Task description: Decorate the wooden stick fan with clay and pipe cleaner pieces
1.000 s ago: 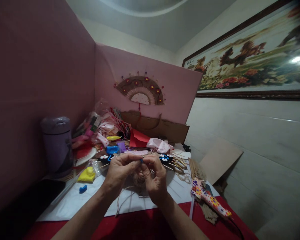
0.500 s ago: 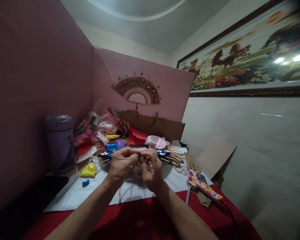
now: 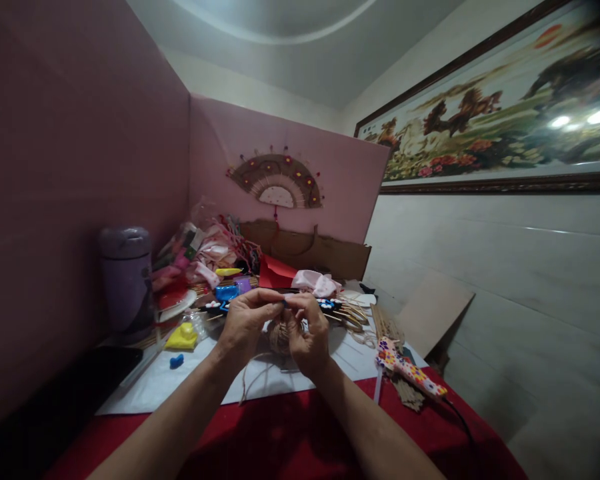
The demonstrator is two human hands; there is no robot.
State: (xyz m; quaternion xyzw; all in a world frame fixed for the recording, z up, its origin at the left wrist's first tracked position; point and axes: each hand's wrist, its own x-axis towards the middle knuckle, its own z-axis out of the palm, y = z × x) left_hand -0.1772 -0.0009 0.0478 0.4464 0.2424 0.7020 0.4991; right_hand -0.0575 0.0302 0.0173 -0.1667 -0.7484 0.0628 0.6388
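Observation:
Above the table's middle, my left hand and my right hand meet fingertip to fingertip. Both are closed in a pinch on a small blue piece of clay, mostly covered by the fingers. Below them sits a ball of brown twine, one loose strand trailing over the white sheet. Behind my hands lies a dark piece with blue and white trim, partly hidden. A blue lump of clay and a yellow clay packet lie to the left.
At the left stands a purple bottle near a dark phone. A flower-patterned glue gun rests at the right on the red cloth. Pink fabric, cardboard and a decorated fan are at the back.
My fingertips have shifted slightly, and more of the twine ball shows beneath them. The view has moved a little; both hands stay together in a pinch.

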